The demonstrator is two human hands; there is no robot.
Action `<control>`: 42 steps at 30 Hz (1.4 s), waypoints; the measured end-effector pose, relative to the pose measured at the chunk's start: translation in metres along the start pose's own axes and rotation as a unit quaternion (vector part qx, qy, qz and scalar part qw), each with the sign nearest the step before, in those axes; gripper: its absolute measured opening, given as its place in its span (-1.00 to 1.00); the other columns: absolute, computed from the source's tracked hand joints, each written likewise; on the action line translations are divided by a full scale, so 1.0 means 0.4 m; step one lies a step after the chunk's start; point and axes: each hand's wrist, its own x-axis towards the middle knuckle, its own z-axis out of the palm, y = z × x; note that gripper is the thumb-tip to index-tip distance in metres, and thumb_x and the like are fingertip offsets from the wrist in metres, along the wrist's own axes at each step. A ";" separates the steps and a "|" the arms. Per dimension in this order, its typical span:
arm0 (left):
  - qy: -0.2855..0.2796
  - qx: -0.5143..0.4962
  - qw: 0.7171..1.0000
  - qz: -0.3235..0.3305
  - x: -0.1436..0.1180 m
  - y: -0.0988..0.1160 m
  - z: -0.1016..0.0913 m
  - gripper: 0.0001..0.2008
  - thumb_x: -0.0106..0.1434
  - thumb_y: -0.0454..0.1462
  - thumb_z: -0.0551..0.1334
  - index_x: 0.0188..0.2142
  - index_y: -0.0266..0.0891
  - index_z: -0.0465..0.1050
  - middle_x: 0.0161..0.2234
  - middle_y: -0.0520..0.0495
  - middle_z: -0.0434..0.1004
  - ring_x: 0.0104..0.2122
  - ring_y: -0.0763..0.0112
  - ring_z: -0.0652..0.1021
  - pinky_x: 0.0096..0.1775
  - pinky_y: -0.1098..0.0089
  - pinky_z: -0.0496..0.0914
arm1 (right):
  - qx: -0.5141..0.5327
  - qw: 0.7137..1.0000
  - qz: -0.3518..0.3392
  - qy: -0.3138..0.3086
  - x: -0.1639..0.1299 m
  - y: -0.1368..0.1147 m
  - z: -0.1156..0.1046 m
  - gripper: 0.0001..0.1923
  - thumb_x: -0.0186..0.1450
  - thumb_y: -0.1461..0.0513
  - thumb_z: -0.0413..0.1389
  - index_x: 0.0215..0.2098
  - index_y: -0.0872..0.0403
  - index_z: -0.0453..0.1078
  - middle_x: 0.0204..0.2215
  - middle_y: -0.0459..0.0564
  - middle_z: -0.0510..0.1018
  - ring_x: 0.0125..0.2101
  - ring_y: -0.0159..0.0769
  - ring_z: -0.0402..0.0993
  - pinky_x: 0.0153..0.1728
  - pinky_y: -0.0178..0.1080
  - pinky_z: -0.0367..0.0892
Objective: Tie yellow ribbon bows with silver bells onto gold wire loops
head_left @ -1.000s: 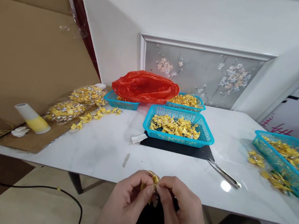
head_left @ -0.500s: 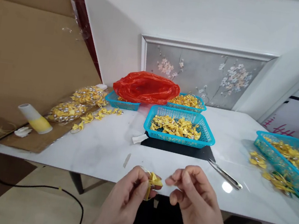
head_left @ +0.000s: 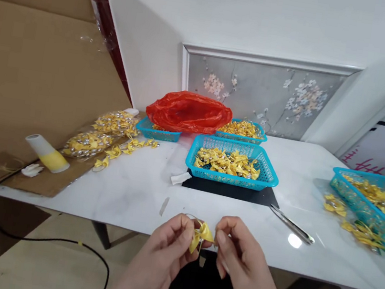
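Note:
Between the thumb and fingers of my left hand (head_left: 170, 245) is a small yellow ribbon bow (head_left: 204, 233), with a thin wire loop showing above it. My right hand (head_left: 239, 252) is closed in a pinch at the bow's right tip; whether a thread or wire is also in that pinch is too small to see. Both hands are at the table's front edge. Beyond them, a blue plastic basket (head_left: 230, 181) of similar yellow bows stands on a black mat (head_left: 236, 192). To the right of the mat lie metal tweezers (head_left: 291, 223).
A red plastic bag (head_left: 186, 112) covers part of a blue basket (head_left: 160, 134) at the back. Another basket (head_left: 368, 204) and bagged bows (head_left: 363, 233) are at right. Bagged bows (head_left: 87, 143), a yellow-and-white cone (head_left: 48, 154) and a black cable (head_left: 37, 238) are at left.
My right hand has moved left to the bow and its fingers have closed at the bow's tip. The bow has turned and shows more of its loops in my left hand.

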 end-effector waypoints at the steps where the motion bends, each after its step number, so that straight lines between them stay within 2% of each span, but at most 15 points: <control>1: -0.002 0.040 0.999 0.022 0.001 -0.002 -0.002 -0.74 0.33 -0.17 0.25 -0.46 -0.20 0.34 -0.38 0.05 0.36 -0.35 0.43 0.35 -0.27 0.49 0.32 | 0.007 1.000 0.007 -0.004 0.000 -0.003 0.002 -0.76 0.46 0.01 -0.06 -0.08 -0.03 0.21 -0.51 -0.25 0.22 -0.63 -0.50 0.12 -0.63 -0.41 0.14; 3: 0.001 0.138 0.988 0.062 0.003 -0.001 -0.006 -0.70 0.36 -0.14 0.20 -0.48 -0.18 0.30 -0.39 0.05 0.35 -0.33 0.39 0.35 -0.27 0.47 0.28 | 0.015 1.000 0.003 0.002 0.003 -0.012 0.002 -0.74 0.46 -0.01 -0.09 -0.05 -0.05 0.18 -0.53 -0.26 0.19 -0.65 -0.48 0.07 -0.66 -0.41 0.10; 6: 0.007 0.266 0.958 0.108 0.004 0.006 -0.005 -0.69 0.38 -0.18 0.14 -0.51 -0.16 0.27 -0.37 0.01 0.37 -0.25 0.31 0.40 -0.19 0.42 0.27 | -0.069 0.998 -0.004 -0.006 0.008 -0.036 -0.004 -0.72 0.46 0.00 -0.09 -0.16 0.01 0.26 -0.57 -0.24 0.20 -0.63 -0.44 0.13 -0.62 -0.37 0.13; 10: -0.006 0.299 0.946 0.122 0.002 0.009 0.006 -0.75 0.37 -0.22 0.11 -0.47 -0.14 0.28 -0.34 0.00 0.39 -0.34 0.32 0.40 -0.27 0.40 0.31 | -0.189 0.981 -0.037 -0.019 0.012 -0.070 0.000 -0.75 0.40 0.07 0.03 -0.29 0.05 0.38 -0.53 -0.15 0.33 -0.56 -0.40 0.22 -0.55 -0.33 0.17; 12: -0.013 0.285 0.951 0.117 0.000 0.006 0.008 -0.74 0.36 -0.20 0.12 -0.48 -0.15 0.28 -0.32 0.00 0.40 -0.36 0.34 0.40 -0.28 0.40 0.32 | -0.218 0.973 -0.075 -0.009 0.015 -0.075 0.007 -0.74 0.40 0.14 0.02 -0.40 0.06 0.41 -0.49 -0.10 0.39 -0.54 -0.39 0.29 -0.53 -0.33 0.20; 14: -0.009 0.244 0.966 0.088 -0.004 0.002 0.007 -0.72 0.35 -0.16 0.17 -0.48 -0.17 0.33 -0.24 -0.02 0.43 -0.32 0.37 0.42 -0.21 0.41 0.35 | -0.229 0.967 -0.115 0.005 0.018 -0.069 0.013 -0.74 0.40 0.22 0.00 -0.42 0.06 0.43 -0.47 -0.07 0.43 -0.51 -0.38 0.36 -0.53 -0.34 0.23; 17: 0.013 0.082 0.997 -0.004 -0.007 0.002 0.001 -0.75 0.29 -0.12 0.28 -0.45 -0.19 0.40 -0.03 -0.05 0.41 -0.23 0.39 0.43 -0.15 0.43 0.39 | -0.252 0.946 -0.199 0.038 0.018 -0.047 0.018 -0.79 0.40 0.33 -0.01 -0.33 0.07 0.43 -0.40 -0.04 0.45 -0.48 -0.39 0.41 -0.50 -0.37 0.30; 20: 0.027 -0.064 0.995 -0.072 -0.003 0.006 -0.007 -0.76 0.22 -0.19 0.38 -0.48 -0.23 0.40 -0.03 -0.06 0.42 -0.32 0.49 0.40 -0.24 0.50 0.41 | -0.294 0.912 -0.281 0.052 0.012 -0.026 0.023 -0.75 0.38 0.42 -0.07 -0.25 0.09 0.42 -0.34 0.01 0.46 -0.41 -0.34 0.47 -0.40 -0.34 0.39; 22: 0.033 -0.077 0.994 -0.077 0.003 0.006 -0.012 -0.77 0.21 -0.23 0.39 -0.48 -0.26 0.41 -0.04 -0.07 0.44 -0.37 0.54 0.37 -0.31 0.55 0.38 | -0.301 0.903 -0.303 0.037 0.007 -0.023 0.025 -0.73 0.36 0.46 -0.08 -0.21 0.10 0.41 -0.34 0.02 0.46 -0.39 -0.33 0.49 -0.37 -0.32 0.42; 26: 0.030 -0.002 0.999 -0.026 0.012 0.002 -0.016 -0.72 0.27 -0.21 0.33 -0.51 -0.26 0.37 -0.18 -0.05 0.47 -0.43 0.53 0.32 -0.33 0.55 0.34 | -0.268 0.921 -0.281 0.037 0.002 -0.035 0.017 -0.78 0.37 0.44 -0.04 -0.24 0.10 0.41 -0.38 -0.02 0.44 -0.44 -0.40 0.44 -0.43 -0.39 0.39; 29: 0.038 0.019 0.999 0.000 0.012 -0.002 -0.014 -0.71 0.28 -0.18 0.32 -0.51 -0.24 0.34 -0.23 -0.03 0.47 -0.39 0.49 0.33 -0.30 0.54 0.33 | -0.280 0.926 -0.251 0.032 -0.003 -0.040 0.005 -0.81 0.38 0.40 -0.01 -0.24 0.09 0.42 -0.38 -0.03 0.44 -0.45 -0.41 0.43 -0.44 -0.40 0.38; 34: 0.078 0.017 0.997 0.007 0.015 -0.011 -0.009 -0.73 0.19 -0.15 0.38 -0.49 -0.22 0.39 -0.19 -0.06 0.45 -0.23 0.39 0.38 -0.27 0.53 0.34 | -0.357 0.910 -0.212 0.004 -0.023 -0.015 -0.009 -0.83 0.40 0.34 -0.02 -0.26 0.07 0.40 -0.38 -0.03 0.42 -0.46 -0.33 0.47 -0.41 -0.30 0.42; 37: 0.100 0.045 0.993 0.030 0.017 -0.015 -0.017 -0.77 0.21 -0.11 0.36 -0.44 -0.20 0.46 -0.05 -0.08 0.42 -0.17 0.34 0.38 -0.30 0.50 0.34 | -0.379 0.902 -0.208 0.012 -0.032 -0.002 -0.013 -0.75 0.44 0.32 -0.10 -0.28 0.06 0.40 -0.38 -0.02 0.41 -0.48 -0.33 0.47 -0.41 -0.28 0.42; 40: 0.071 0.118 0.990 0.030 0.015 -0.010 -0.037 -0.75 0.28 -0.10 0.29 -0.42 -0.22 0.50 0.02 -0.11 0.38 -0.12 0.30 0.37 -0.23 0.45 0.34 | -0.385 0.898 -0.212 0.015 -0.035 -0.006 -0.022 -0.71 0.44 0.34 -0.12 -0.30 0.06 0.40 -0.40 -0.03 0.40 -0.51 -0.35 0.44 -0.45 -0.31 0.39; 42: 0.030 0.156 0.987 0.007 0.012 0.000 -0.052 -0.72 0.29 -0.09 0.28 -0.43 -0.24 0.47 -0.04 -0.11 0.40 -0.26 0.40 0.37 -0.27 0.46 0.30 | -0.389 0.896 -0.215 0.008 -0.036 -0.015 -0.031 -0.71 0.43 0.36 -0.12 -0.31 0.07 0.40 -0.41 -0.03 0.41 -0.51 -0.36 0.43 -0.45 -0.33 0.39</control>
